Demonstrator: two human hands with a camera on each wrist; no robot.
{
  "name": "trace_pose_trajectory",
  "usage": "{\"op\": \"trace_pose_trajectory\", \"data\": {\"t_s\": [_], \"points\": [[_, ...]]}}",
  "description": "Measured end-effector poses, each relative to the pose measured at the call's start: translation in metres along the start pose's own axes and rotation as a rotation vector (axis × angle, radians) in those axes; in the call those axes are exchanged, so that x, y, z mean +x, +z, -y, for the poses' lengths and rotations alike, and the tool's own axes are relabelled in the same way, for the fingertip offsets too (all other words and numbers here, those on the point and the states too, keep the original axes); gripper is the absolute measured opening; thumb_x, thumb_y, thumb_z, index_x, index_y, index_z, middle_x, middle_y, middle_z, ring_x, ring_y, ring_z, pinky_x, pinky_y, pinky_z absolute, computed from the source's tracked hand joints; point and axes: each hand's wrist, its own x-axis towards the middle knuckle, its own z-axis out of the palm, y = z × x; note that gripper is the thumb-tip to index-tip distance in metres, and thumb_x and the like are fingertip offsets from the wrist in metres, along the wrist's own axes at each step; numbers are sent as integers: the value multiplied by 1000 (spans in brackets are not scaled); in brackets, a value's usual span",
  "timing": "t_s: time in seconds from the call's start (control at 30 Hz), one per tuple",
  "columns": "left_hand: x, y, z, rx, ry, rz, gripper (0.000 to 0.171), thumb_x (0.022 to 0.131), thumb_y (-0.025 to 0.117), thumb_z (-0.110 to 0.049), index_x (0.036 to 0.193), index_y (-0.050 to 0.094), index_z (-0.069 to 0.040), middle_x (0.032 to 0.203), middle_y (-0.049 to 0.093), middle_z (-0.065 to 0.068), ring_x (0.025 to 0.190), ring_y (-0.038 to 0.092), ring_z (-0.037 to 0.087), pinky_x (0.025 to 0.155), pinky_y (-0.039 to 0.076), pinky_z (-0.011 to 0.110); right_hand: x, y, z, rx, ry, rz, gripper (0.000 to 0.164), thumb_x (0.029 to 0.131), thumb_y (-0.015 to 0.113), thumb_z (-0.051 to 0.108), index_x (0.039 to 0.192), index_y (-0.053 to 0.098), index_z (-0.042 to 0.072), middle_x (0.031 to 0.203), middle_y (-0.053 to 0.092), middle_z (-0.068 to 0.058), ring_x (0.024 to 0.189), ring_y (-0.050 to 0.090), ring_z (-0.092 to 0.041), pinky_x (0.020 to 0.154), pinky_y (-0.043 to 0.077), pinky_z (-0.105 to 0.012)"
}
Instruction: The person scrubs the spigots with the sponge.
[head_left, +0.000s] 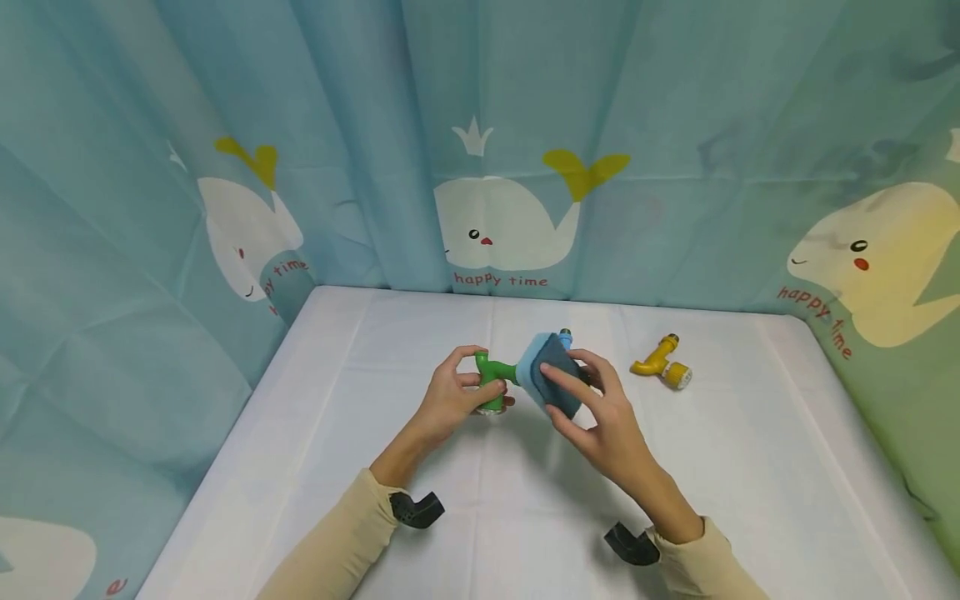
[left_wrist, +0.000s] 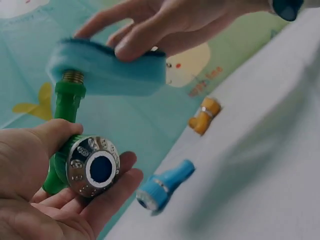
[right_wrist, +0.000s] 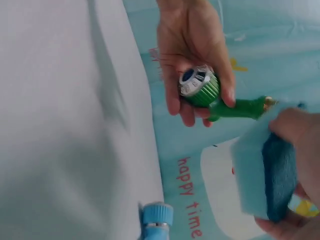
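My left hand (head_left: 447, 392) grips a green faucet (left_wrist: 66, 107) above the table, thumb on one side and fingers behind it. The faucet has a round silver-faced knob (left_wrist: 92, 166) and a brass threaded end. My right hand (head_left: 603, 417) pinches a sponge (head_left: 555, 375), light blue with a dark blue scouring layer, between thumb and fingers. In the left wrist view the sponge's light side is at the threaded end of the faucet; whether they touch I cannot tell. Behind the sponge lies a blue faucet (left_wrist: 165, 186), mostly hidden in the head view.
On the white table (head_left: 360, 375), to the right, lies a yellow faucet (head_left: 660, 362). A blue curtain (head_left: 360, 125) printed with white whales hangs along the table's back and sides. Dark wrist mounts (head_left: 417, 509) sit at both cuffs.
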Motion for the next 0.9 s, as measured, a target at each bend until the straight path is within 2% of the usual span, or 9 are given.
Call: {"op": "trace_pose_trajectory", "data": {"t_s": [0.07, 0.17, 0.27, 0.33, 0.43, 0.53, 0.6, 0.7, 0.9], "points": [[0, 1, 0, 14, -8, -17, 60, 95, 73, -3, 145, 40, -6, 110, 69, 36, 88, 76, 34, 75, 62, 38, 1, 0, 0, -4, 6, -30, 41, 97, 73, 29, 135, 69, 15, 143, 50, -21, 114, 58, -34, 91, 55, -39], [1, 1, -2, 38, -8, -28, 62, 93, 74, -4, 146, 41, -8, 104, 73, 29, 87, 77, 33, 73, 62, 35, 0, 0, -1, 3, -1, -9, 42, 98, 70, 35, 136, 69, 16, 144, 49, -20, 116, 58, -33, 93, 55, -39], [3, 1, -2, 75, 28, -39, 63, 92, 76, -4, 146, 43, -8, 102, 73, 27, 87, 76, 36, 73, 61, 33, 0, -1, -6, -23, 8, 23, 44, 95, 76, 27, 137, 68, 17, 145, 48, -21, 121, 55, -35, 94, 55, -44], [4, 0, -1, 147, 67, -61, 65, 91, 77, -5, 147, 45, -9, 101, 74, 25, 85, 76, 39, 72, 61, 31, -2, -3, -12, -48, 43, 11, 50, 89, 81, 15, 137, 67, 17, 144, 48, -22, 119, 56, -36, 93, 55, -45], [6, -3, 0, 334, 128, -135, 69, 89, 81, -11, 149, 49, -13, 99, 73, 16, 88, 76, 36, 76, 61, 33, -7, -10, -23, -66, 103, -32, 61, 78, 84, 0, 135, 68, 15, 142, 50, -22, 112, 58, -36, 93, 52, -35], [10, -9, 2, 490, 160, -212, 72, 86, 85, -17, 150, 52, -18, 98, 69, 8, 97, 74, 33, 85, 61, 42, -14, -19, -33, -76, 133, -56, 64, 76, 85, -3, 135, 69, 14, 140, 52, -21, 109, 60, -35, 93, 47, -22], [13, -14, 2, 527, 170, -238, 72, 85, 87, -19, 150, 53, -18, 97, 69, 8, 107, 71, 33, 93, 58, 46, -18, -25, -38, -79, 156, -59, 63, 77, 85, -2, 136, 68, 14, 139, 53, -21, 110, 60, -35, 92, 44, -17], [19, -21, 5, 535, 188, -241, 72, 85, 87, -18, 149, 54, -16, 99, 70, 10, 111, 69, 34, 96, 56, 49, -25, -34, -44, -84, 203, -48, 63, 78, 85, -2, 137, 67, 14, 139, 53, -20, 112, 59, -35, 94, 40, -12], [34, -40, 12, 687, 282, -301, 72, 79, 91, -18, 143, 59, -13, 97, 75, 10, 93, 74, 28, 87, 60, 43, -40, -52, -55, -92, 237, -50, 65, 77, 84, -6, 137, 67, 10, 136, 52, -25, 114, 57, -38, 100, 35, -8]]}}
